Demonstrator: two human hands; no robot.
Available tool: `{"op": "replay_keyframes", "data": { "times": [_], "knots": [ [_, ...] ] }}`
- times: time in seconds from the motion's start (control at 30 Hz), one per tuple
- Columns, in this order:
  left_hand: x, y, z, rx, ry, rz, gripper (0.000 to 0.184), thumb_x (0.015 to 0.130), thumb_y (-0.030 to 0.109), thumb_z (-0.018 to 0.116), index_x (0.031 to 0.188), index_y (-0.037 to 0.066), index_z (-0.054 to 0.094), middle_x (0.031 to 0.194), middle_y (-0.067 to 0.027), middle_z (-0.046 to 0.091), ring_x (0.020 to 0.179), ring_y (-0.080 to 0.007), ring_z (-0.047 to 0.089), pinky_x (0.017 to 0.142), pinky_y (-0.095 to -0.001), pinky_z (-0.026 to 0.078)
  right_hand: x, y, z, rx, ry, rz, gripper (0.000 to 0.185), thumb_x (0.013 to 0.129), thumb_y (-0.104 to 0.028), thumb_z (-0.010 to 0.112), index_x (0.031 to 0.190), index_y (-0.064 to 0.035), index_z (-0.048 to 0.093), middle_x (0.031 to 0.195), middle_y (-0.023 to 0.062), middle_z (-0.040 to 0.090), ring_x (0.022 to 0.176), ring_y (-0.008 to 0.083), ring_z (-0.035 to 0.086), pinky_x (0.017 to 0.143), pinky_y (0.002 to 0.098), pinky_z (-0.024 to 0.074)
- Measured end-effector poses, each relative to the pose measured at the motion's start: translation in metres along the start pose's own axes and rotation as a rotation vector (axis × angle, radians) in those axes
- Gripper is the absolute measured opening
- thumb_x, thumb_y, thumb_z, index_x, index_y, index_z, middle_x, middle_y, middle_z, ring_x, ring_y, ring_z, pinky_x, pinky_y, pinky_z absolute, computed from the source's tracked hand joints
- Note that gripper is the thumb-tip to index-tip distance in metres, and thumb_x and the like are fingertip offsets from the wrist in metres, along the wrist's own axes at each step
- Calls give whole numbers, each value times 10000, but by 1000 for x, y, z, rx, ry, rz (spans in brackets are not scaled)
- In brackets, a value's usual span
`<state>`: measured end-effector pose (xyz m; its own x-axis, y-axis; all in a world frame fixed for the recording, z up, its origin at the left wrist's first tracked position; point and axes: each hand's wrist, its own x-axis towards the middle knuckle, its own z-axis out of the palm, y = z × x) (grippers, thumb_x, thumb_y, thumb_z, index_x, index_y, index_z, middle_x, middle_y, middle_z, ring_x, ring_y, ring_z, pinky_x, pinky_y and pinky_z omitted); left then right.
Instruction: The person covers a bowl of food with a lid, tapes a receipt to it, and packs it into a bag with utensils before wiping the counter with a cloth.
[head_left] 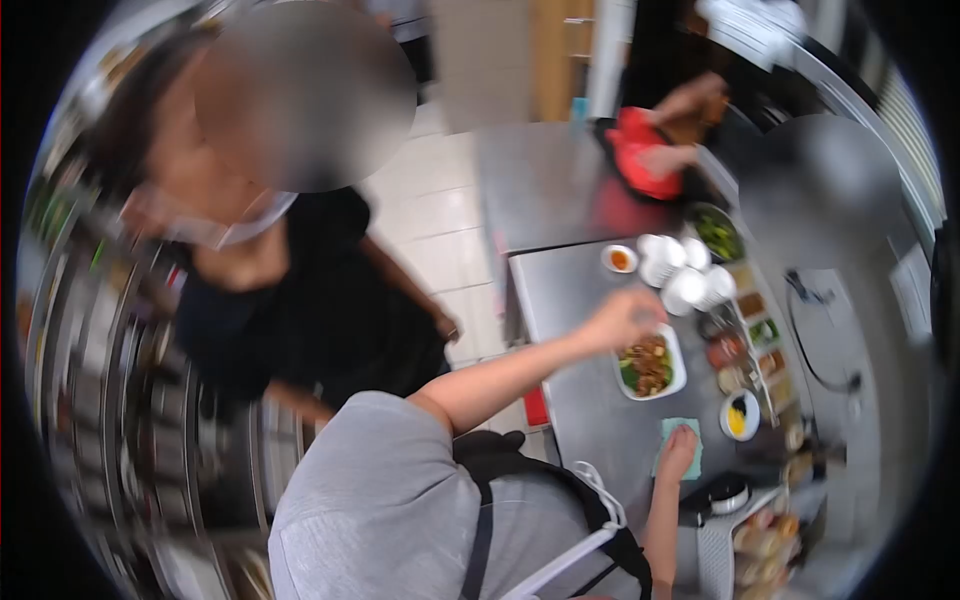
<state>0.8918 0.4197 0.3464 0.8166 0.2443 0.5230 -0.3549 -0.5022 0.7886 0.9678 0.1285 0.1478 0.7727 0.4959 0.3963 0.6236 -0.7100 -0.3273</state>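
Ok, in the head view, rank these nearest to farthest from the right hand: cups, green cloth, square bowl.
From the right hand:
1. Green cloth: under the hand.
2. Square bowl: above it in the picture.
3. Cups: beyond the bowl.

The metal table [590,435] looks smooth, the green cloth [697,447] matt.

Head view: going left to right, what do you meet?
Co-worker's black short-sleeved shirt → square white bowl of brown and green food → round white bowl of yellow and black food → curving black cable.
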Motion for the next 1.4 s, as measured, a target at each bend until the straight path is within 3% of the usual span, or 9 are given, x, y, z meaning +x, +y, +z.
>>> {"op": "replay_keyframes", "data": {
  "times": [0.2, 0.27, 0.43, 0.7, 0.87, 0.93, 1.03, 1.17, 1.4],
  "knots": [
    [-153, 58, 40, 56, -200, -157, 79, 687, 94, 580, 750, 46, 588, 817, -78, 575, 804, -231, 537, 738, -321, 416, 52, 26, 1, 218, -37, 46, 227, 788, -139, 496, 943, 15, 554, 1007, 184, 524, 983, 314, 466, 858, 355, 362],
    [-180, 75, 44, 42, -271, -246, 84, 696, 104, 572, 751, 42, 588, 816, -77, 578, 805, -231, 539, 742, -322, 413, 59, 49, 42, 131, -127, -34, 385, 828, -261, 439, 1119, -11, 462, 1166, 175, 439, 1109, 307, 379, 937, 368, 283],
    [-218, 132, 35, 41, -242, -275, 117, 719, 129, 565, 785, 34, 586, 831, -89, 573, 827, -235, 535, 750, -324, 408, 43, 14, 16, -246, -262, -79, 573, 841, -417, 335, 1279, -59, 238, 1334, 134, 217, 1239, 265, 178, 998, 427, 133],
    [-234, 295, -70, -6, -81, 150, 166, 761, 124, 555, 881, 10, 562, 897, -93, 568, 864, -233, 522, 776, -335, 390, 2, 3, 4, -328, -261, 111, 603, 838, -484, 291, 1292, -92, 224, 1347, 100, 203, 1237, 243, 191, 1000, 419, 126],
    [-289, 382, -142, -296, -223, 379, 153, 786, 43, 483, 892, 1, 585, 914, -121, 576, 896, -248, 517, 795, -368, 383, -51, -15, -10, -306, -138, 124, 587, 832, -489, 308, 1273, -105, 261, 1331, 106, 233, 1226, 249, 215, 981, 443, 164],
    [-310, 398, -158, -397, -259, 440, 167, 781, 19, 464, 891, -5, 588, 901, -135, 576, 892, -251, 518, 798, -373, 383, -77, -47, -36, -248, -55, 103, 577, 831, -488, 316, 1262, -107, 279, 1324, 107, 246, 1222, 251, 222, 971, 469, 175],
    [-339, 410, -177, -548, -326, 511, 231, 730, -11, 470, 927, 5, 590, 952, -118, 569, 891, -239, 505, 810, -348, 364, -114, -92, -56, -352, -264, 269, 552, 830, -482, 331, 1247, -123, 300, 1317, 104, 257, 1219, 258, 228, 943, 530, 181],
    [-371, 417, -184, -855, -352, 790, 255, 814, 25, 440, 1030, -88, 516, 1036, -179, 531, 957, -286, 484, 838, -399, 346, -164, -97, -58, -425, -226, 294, 534, 835, -483, 310, 1274, -183, 263, 1337, 80, 226, 1227, 264, 212, 932, 563, 163],
    [-407, 415, -212, -1092, -435, 769, 268, 806, 25, 444, 1043, -77, 517, 1058, -196, 515, 972, -310, 470, 831, -394, 345, -249, -103, -89, -520, -230, 403, 505, 849, -469, 275, 1291, -230, 239, 1343, 56, 227, 1229, 262, 212, 938, 548, 165]
  ]
}}
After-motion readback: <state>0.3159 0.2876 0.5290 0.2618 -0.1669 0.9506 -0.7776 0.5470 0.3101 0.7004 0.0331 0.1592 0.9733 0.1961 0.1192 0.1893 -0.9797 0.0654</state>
